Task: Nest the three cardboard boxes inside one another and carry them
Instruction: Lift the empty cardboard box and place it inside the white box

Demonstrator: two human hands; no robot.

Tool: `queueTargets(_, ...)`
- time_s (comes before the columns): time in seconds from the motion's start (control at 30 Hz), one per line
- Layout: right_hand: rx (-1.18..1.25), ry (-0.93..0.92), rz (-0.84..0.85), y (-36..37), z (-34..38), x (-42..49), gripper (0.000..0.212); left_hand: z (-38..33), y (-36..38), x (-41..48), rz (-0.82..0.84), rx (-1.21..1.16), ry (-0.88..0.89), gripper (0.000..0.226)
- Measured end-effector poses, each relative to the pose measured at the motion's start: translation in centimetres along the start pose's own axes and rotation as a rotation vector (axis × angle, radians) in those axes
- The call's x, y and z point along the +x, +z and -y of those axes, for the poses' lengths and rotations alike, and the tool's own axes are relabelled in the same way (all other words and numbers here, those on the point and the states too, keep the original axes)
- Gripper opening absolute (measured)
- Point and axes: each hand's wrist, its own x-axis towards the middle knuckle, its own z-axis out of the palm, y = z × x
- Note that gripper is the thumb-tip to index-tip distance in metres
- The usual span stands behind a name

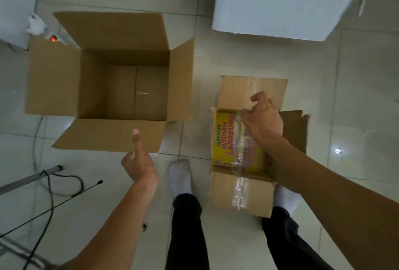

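Observation:
A large brown cardboard box (64, 79) stands open on the tiled floor at the left, its four flaps spread out and its inside empty. A small brown box (241, 192) with taped flaps and a yellow printed inner panel lies at the right, in front of my feet. A white box (276, 4) stands open at the top right. My right hand (263, 118) is over the small box, fingers pinched at its taped far flap. My left hand (139, 161) hovers above the floor near the big box's near flap, one finger out, holding nothing.
Black cables (50, 196) and metal stand legs (28, 178) lie on the floor at the lower left. A power strip with a lit red switch (53, 37) sits behind the large box. My feet in white socks (180, 175) stand between the boxes.

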Motion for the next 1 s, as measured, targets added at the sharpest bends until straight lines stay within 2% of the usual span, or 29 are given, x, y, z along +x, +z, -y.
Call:
queueTargets(0.13, -0.056, 0.036, -0.036, -3.3, -5.9, 0.1, 0.033, 2.7, 4.0, -5.2, 0.041, 0.080, 0.263, 0.084)
queueTargets(0.3, -0.123, 0.091, -0.060, -5.6, -12.0, 0.0, 0.035, 3.8, 7.8, -7.2, -0.001, 0.070, 0.262, 0.081)
queueTargets(0.4, -0.062, 0.140, -0.077, -5.7, -14.7, -0.2, 0.045, 4.9, 9.7, -7.4, 0.120, 0.374, 0.358, 0.086)
queueTargets(0.5, 0.049, 0.286, 0.042, -4.9, -16.5, -0.4, 0.058, 6.3, 10.8, -7.0, 0.270, 0.676, 0.452, 0.085)
queueTargets(0.57, 0.072, 0.362, 0.157, -4.4, -17.1, -0.6, 0.056, 6.5, 11.2, -6.6, 0.306, 0.779, 0.482, 0.066)
queueTargets(0.63, 0.060, 0.368, 0.198, -3.8, -17.4, -0.6, 0.040, 6.6, 11.3, -6.0, 0.334, 0.803, 0.515, 0.027)
queueTargets(0.67, 0.048, 0.359, 0.188, -3.6, -17.4, -0.5, 0.030, 6.8, 11.3, -5.8, 0.347, 0.807, 0.528, 0.024)
queueTargets(0.73, 0.005, 0.337, 0.147, -3.5, -17.2, -0.1, 0.020, 7.1, 11.1, -5.6, 0.376, 0.848, 0.585, 0.036)
queueTargets(0.83, -0.126, 0.253, 0.137, -3.9, -16.5, 1.2, 0.025, 7.9, 10.5, -5.8, 0.408, 0.878, 0.633, 0.038)
queueTargets(0.93, -0.237, 0.229, 0.235, -4.2, -16.0, 2.1, 0.034, 8.7, 9.9, -5.8, 0.385, 0.871, 0.662, 0.038)
queueTargets(1.0, -0.316, 0.215, 0.286, -4.1, -16.1, 2.2, 0.028, 9.1, 9.6, -5.8, 0.389, 0.843, 0.633, 0.035)
